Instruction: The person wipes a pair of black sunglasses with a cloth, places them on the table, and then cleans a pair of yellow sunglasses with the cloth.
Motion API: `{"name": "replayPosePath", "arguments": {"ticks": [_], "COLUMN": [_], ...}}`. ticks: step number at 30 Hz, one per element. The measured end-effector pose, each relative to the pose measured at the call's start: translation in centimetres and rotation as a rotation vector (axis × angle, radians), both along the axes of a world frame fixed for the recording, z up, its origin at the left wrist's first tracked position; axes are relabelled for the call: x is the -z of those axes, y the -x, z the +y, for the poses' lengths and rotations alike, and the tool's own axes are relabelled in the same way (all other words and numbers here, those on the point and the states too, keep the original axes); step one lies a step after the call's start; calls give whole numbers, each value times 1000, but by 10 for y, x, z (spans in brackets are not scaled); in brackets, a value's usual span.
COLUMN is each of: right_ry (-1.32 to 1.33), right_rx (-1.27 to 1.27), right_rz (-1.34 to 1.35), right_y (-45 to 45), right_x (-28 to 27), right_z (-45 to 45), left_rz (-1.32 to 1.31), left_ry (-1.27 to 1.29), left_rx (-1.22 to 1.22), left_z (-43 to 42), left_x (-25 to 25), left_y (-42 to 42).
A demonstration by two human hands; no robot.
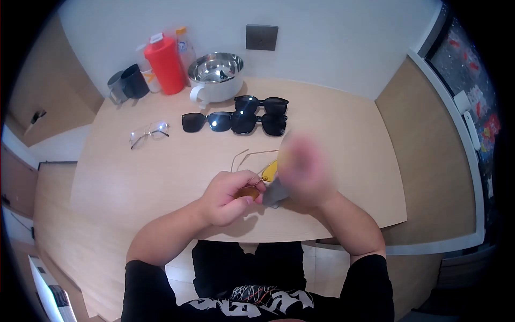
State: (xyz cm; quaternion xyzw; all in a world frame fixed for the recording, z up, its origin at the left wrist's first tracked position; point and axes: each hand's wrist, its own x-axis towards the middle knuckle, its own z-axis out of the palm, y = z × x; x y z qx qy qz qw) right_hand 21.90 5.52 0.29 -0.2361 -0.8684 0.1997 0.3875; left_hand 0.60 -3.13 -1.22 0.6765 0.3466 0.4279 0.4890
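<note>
My left hand (233,197) is closed on a pair of yellow-tinted glasses (270,170) with a thin metal frame, held just above the near part of the table. Its fingers and thumb pinch one lens, and the thin temples point away from me. A grey cloth (275,194) lies against the glasses, bunched below my right hand (306,169). That hand is heavily blurred, so its separate fingers do not show, but the cloth appears gripped in it. Part of the second lens is hidden behind the cloth and hand.
Dark sunglasses (206,122) and more black sunglasses (259,124) lie beyond my hands. Clear glasses (149,132) rest at the left. Along the wall stand a white-and-steel bowl (217,88), a red jug (166,64), a bottle (184,51) and dark mugs (134,81). A panel (429,139) borders the right side.
</note>
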Motion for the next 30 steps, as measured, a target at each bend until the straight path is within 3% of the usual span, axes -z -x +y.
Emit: {"name": "replayPosePath", "arguments": {"ticks": [1, 4, 7, 9, 11, 14, 17, 18, 24, 27, 30], "right_ry": [183, 198, 205, -141, -189, 6, -135, -179, 112, 336, 255], "right_rx": [-60, -70, -6, 87, 78, -19, -37, -66, -74, 65, 44], "right_rz": [0, 6, -37, -177, -215, -57, 80, 40, 43, -12, -112], "right_y": [2, 6, 3, 1, 1, 6, 12, 12, 14, 20, 17], "right_x": [-4, -6, -9, -9, -10, -5, 17, -5, -14, -12, -24], "right_z": [-4, -8, -7, -9, -11, -9, -1, -10, -19, -17, -19], "left_rz": [-10, -25, -31, -52, -58, -10, 32, 11, -16, -48, -81], "left_ry": [2, -144, -68, -37, -57, -129, -113, -106, -32, -35, -13], "left_rx": [6, -18, -9, -9, -8, -16, -36, -35, -44, -50, -59], "left_z": [0, 3, 3, 2, 1, 4, 3, 3, 2, 5, 4], "left_x": [3, 11, 7, 6, 9, 10, 5, 5, 3, 3, 5], "left_y": [0, -2, -2, -3, -4, -3, -2, -3, 1, 0, -1]}}
